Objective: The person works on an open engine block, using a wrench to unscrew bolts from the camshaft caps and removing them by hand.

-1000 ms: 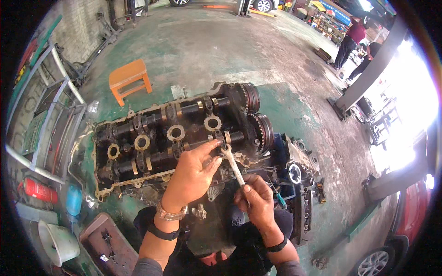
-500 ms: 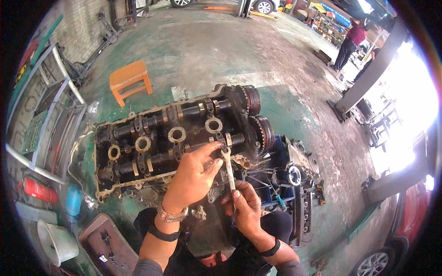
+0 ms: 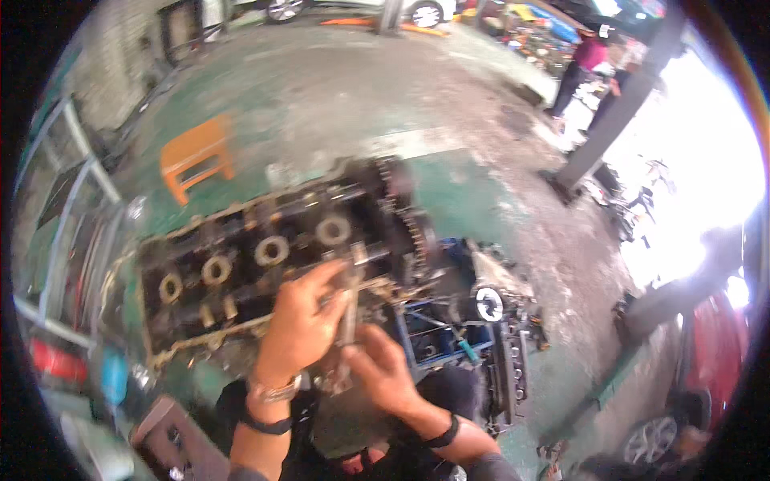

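An open-end wrench (image 3: 350,311), slim and metallic, stands over the near right part of a dark engine cylinder head (image 3: 277,250). My right hand (image 3: 383,367) is closed round the wrench's lower end. At its upper end, by the camshaft, the forefinger and thumb of my left hand (image 3: 298,329) close in on the wrench from the left; motion blur softens them. The jaw and whatever fastener it meets are too smeared to make out. Round plug-hole rims run along the head, and toothed sprockets (image 3: 413,228) sit at its right end.
Right of the head is a blue crate (image 3: 409,341) with a teal-handled tool (image 3: 468,346), beside more engine parts (image 3: 515,373). An orange stool (image 3: 196,152) stands beyond. A brown tray (image 3: 180,441) lies lower left, near a metal rack (image 3: 76,200). Two people are by a post (image 3: 613,112).
My view has shifted and blurred, so the engine head and stool appear farther left. Both hands remain at the wrench, which now looks more upright.
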{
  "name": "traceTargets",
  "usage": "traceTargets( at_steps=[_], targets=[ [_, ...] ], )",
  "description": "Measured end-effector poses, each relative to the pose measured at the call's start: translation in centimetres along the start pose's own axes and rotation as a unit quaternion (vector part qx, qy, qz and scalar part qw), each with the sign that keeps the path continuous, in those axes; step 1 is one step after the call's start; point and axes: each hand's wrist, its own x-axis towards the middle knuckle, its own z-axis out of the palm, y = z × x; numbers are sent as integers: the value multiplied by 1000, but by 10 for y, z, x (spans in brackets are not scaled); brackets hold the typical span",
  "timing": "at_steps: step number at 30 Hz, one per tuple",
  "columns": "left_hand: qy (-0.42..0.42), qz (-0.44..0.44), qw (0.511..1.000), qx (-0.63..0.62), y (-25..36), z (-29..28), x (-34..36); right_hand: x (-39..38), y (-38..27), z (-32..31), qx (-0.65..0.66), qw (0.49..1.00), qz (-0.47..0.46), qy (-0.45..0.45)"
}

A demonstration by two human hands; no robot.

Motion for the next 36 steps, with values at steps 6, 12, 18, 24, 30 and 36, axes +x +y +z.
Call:
traceTargets(
  at_steps=[6, 12, 18, 24, 30, 36],
  targets=[
    [53, -14, 998, -2, 14, 7, -4, 13, 13, 8, 42, 999, -7, -23],
    [6, -61, 998, -8, 13, 2, 0, 14, 3, 5, 0, 999, -47, -8],
    [5, -65, 998, -27, 10, 3, -1, 5, -21, -25, 43, 998, 48, -16],
    [20, -63, 998, 3, 12, 6, -1, 7, -42, -54, 83, 995, 57, 13],
    [17, -42, 999, 27, 23, 4, -2, 9, -54, -61, 177, 982, 58, 16],
    [17, 47, 997, 63, 8, 0, 1, 6, -50, -59, 76, 992, 65, 73]
  ],
)
